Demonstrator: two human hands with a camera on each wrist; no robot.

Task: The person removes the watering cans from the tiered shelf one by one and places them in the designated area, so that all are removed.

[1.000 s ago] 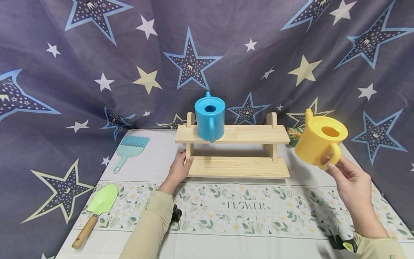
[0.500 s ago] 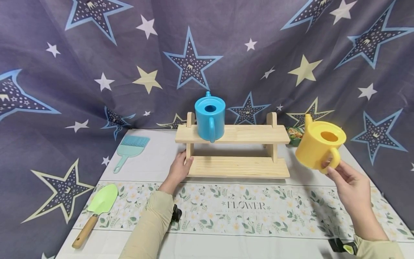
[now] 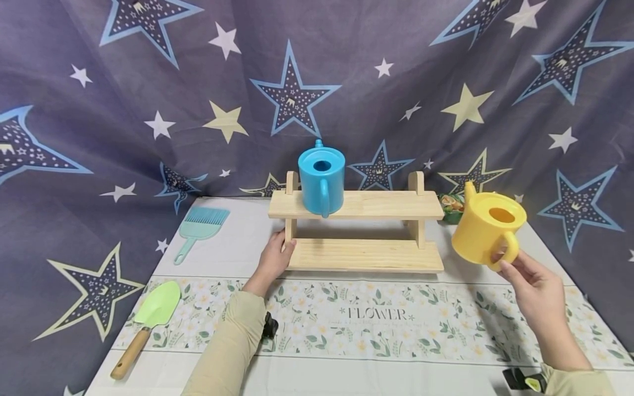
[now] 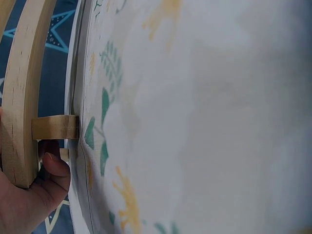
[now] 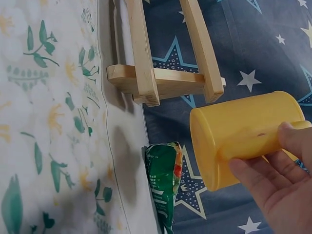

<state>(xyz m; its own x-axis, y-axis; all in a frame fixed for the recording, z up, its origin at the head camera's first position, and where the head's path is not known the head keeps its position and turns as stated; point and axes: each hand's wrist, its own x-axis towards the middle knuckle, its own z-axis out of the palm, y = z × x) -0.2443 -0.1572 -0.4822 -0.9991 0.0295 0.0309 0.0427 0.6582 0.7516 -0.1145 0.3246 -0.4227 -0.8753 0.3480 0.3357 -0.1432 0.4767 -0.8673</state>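
Note:
A two-tier wooden shelf (image 3: 366,256) stands at the middle back of the table. My left hand (image 3: 274,256) grips the left end of its lower board; in the left wrist view the fingers curl around the wood (image 4: 20,107). On the upper board, left of centre, a blue watering can (image 3: 322,184) sits upright, handle toward me. At the right, my right hand (image 3: 540,294) pinches the handle of a yellow watering can (image 3: 480,231), raised above the table and slightly tilted. The right wrist view shows thumb and fingers on that yellow can's handle (image 5: 258,141).
A green packet (image 3: 449,209) lies at the back right, partly behind the yellow can. A light-teal brush and dustpan (image 3: 200,224) lies at the left. In front of it is a green trowel (image 3: 158,305) with a wooden handle. A starry curtain (image 3: 366,66) hangs close behind.
The yellow watering can has come down a little and slightly left in my right hand. My left hand, the shelf and the blue can stay put.

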